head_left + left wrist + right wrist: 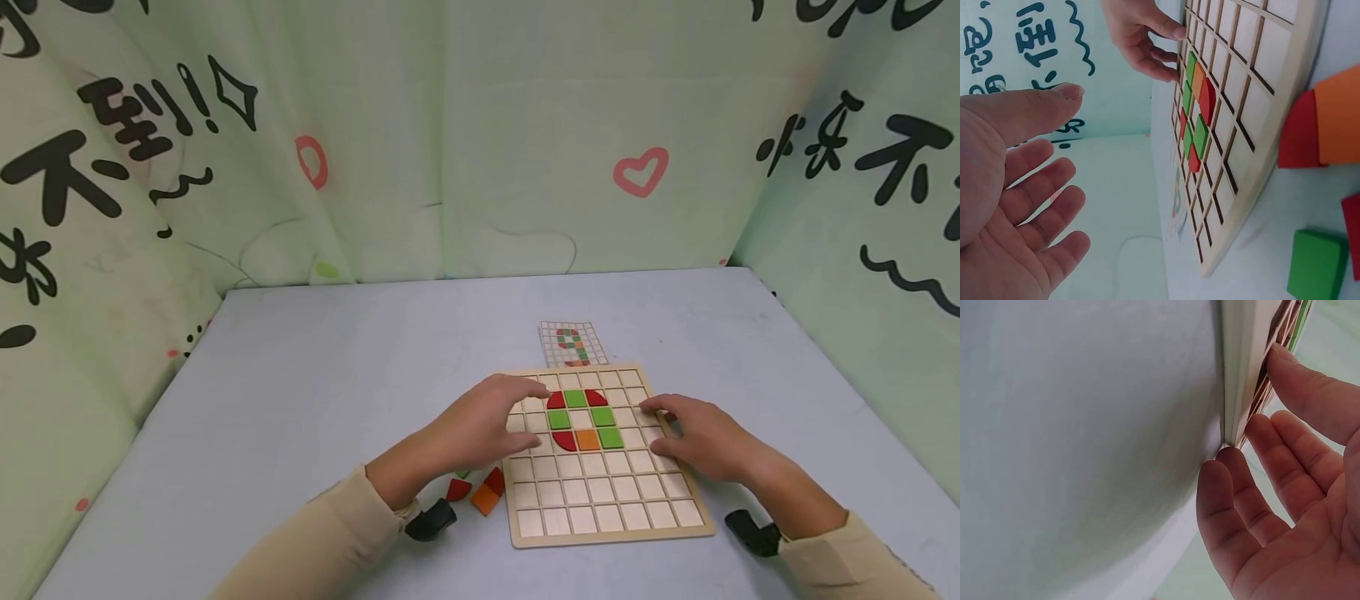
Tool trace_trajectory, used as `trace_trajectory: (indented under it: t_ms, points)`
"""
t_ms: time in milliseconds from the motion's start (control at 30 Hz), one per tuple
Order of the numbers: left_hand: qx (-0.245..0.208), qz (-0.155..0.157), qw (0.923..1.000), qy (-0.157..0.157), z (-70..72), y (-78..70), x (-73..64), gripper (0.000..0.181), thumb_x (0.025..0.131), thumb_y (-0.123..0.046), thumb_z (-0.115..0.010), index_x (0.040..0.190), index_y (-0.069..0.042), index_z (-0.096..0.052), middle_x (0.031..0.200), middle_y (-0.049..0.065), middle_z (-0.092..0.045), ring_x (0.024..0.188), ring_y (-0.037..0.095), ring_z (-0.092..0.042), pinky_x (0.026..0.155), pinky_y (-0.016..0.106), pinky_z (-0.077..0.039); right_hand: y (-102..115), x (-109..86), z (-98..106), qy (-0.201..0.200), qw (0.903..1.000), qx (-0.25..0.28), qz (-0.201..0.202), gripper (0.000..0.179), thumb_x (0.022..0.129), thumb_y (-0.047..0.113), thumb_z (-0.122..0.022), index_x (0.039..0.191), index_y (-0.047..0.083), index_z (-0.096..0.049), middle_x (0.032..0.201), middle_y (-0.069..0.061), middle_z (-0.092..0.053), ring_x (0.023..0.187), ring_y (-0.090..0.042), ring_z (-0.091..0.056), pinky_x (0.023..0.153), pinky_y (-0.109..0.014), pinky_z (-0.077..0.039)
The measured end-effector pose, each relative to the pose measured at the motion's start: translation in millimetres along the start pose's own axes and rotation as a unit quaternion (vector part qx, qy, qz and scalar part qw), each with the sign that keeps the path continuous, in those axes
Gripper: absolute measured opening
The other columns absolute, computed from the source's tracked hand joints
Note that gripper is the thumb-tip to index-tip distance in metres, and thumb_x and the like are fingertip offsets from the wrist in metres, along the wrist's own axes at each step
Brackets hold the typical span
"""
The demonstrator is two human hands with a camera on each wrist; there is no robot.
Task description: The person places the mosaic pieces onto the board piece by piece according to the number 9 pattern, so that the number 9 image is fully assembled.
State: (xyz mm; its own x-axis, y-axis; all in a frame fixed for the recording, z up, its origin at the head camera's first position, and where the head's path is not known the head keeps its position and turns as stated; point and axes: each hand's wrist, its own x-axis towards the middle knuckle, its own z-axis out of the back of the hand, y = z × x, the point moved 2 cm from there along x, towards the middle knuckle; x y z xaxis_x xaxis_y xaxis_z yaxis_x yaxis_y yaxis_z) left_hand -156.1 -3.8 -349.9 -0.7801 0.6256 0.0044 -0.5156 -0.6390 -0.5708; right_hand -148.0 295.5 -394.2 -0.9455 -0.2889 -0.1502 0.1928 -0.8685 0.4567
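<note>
A wooden grid board (611, 540) lies on the table, with red, green and orange pieces set in its cells as a hooked shape. My left hand (491, 421) hovers over the board's left part, thumb and fingers spread around nothing. In the left wrist view its palm and relaxed fingers (1054, 206) stand clear of the board. At the board's right side is my right hand (701, 437). Its thumb touches the top of the frame, and its loosely bent fingers (1272, 469) rest along the outer edge, as the right wrist view shows.
Behind the board lies a printed pattern card (551, 342), partly covered by it. Loose pieces sit left of the board: an orange square (484, 499), red quarter-rounds (457, 490) and a green square (1318, 265). A printed curtain (480, 167) surrounds the white table (360, 358).
</note>
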Motion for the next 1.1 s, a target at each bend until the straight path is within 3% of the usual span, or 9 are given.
trace_trajectory:
  t_ms: [833,1100]
  points:
    - [-0.027,0.046,0.9985,-0.014,8.4,49.1,-40.5,0.048,0.088,-0.014,-0.077,0.133,-0.011,-0.062,0.135,0.004,-0.059,0.129,0.025,-0.050,0.105,0.044,-0.042,0,1.9,0,0.008,0.9999,-0.001,-0.011,0.053,0.087,0.018,-0.076,0.133,-0.001,-0.056,0.129,-0.024,-0.057,0.113,-0.043,-0.054,0.093,-0.061,-0.043]
    - [-0.014,0.059,0.9981,0.006,9.5,63.3,-47.1,0.050,0.085,-0.013,-0.080,0.131,-0.008,-0.062,0.132,0.006,-0.060,0.127,0.028,-0.050,0.103,0.045,-0.044,-1,1.9,-1,0.009,0.9999,-0.003,-0.013,0.054,0.087,0.018,-0.076,0.133,-0.001,-0.056,0.129,-0.023,-0.058,0.114,-0.043,-0.054,0.093,-0.061,-0.043]
